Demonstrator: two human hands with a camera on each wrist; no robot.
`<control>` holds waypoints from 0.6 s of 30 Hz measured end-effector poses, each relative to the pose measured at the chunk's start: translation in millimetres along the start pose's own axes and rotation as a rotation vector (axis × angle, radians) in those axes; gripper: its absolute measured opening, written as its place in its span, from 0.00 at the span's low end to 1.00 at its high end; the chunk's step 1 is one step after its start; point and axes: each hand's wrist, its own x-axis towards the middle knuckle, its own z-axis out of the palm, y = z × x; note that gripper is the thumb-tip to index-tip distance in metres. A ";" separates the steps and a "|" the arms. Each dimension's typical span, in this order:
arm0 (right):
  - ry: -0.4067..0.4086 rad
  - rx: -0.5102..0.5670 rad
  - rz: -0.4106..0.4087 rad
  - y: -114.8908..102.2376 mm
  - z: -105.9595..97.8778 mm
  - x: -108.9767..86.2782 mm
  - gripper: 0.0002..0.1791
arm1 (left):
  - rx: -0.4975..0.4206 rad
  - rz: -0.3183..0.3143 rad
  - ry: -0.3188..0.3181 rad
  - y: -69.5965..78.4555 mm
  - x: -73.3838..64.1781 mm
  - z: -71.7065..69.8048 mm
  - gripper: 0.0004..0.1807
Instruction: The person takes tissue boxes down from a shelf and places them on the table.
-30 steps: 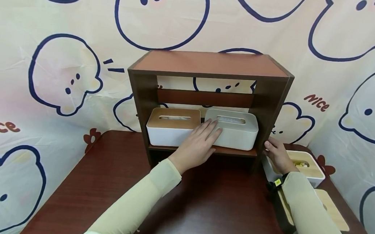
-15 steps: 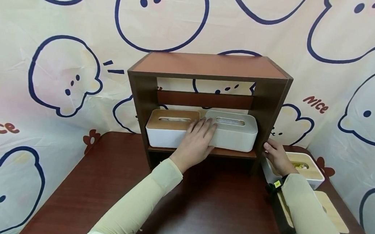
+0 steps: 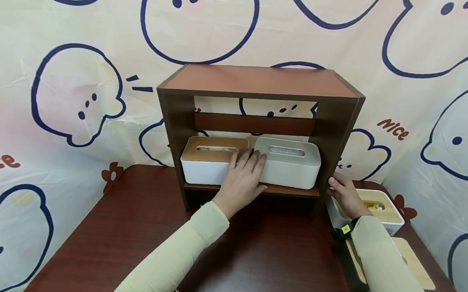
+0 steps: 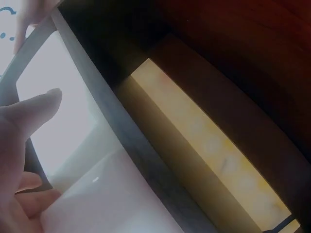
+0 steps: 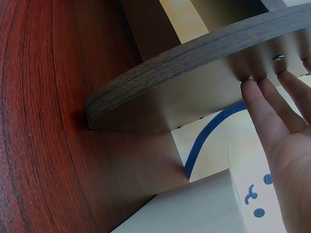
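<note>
Inside a brown wooden shelf, two tissue boxes sit side by side. The left one is a white tissue box with a brown wooden lid; the right one is an all-pale-grey tissue box, set slightly askew. My left hand lies over the place where they meet, fingers extended onto the wooden-lidded box's right end and hiding it. Its thumb shows in front of the pale box in the left wrist view. My right hand presses extended fingertips against the outer face of the shelf's right side panel.
Right of the shelf stands another white tissue box with a light wooden lid. Nearer, a dark box with a light wooden lid is partly under my right forearm. The dark red tabletop extends before the shelf; a cartoon-print cloth hangs behind.
My left hand has slid left, off the pale grey tissue box's front and onto the wooden-lidded box's right end. Both boxes and my right hand stay in place.
</note>
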 end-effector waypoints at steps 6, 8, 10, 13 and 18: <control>-0.001 0.023 -0.006 -0.3 1.4 -0.5 0.20 | 0.015 0.003 -0.030 6.4 4.6 2.6 0.47; -0.003 0.023 -0.002 -0.5 1.8 -0.4 0.22 | 0.013 0.009 -0.035 9.1 6.7 4.7 0.47; -0.002 0.017 0.003 -1.3 2.1 -0.1 0.25 | 0.008 0.018 -0.040 12.0 8.9 6.7 0.47; -0.001 0.010 0.010 -1.9 1.7 0.2 0.29 | 0.016 0.033 -0.049 16.2 12.1 8.8 0.47; -0.008 0.012 -0.002 -1.1 0.1 0.4 0.29 | 0.026 0.042 -0.056 21.9 16.5 11.6 0.47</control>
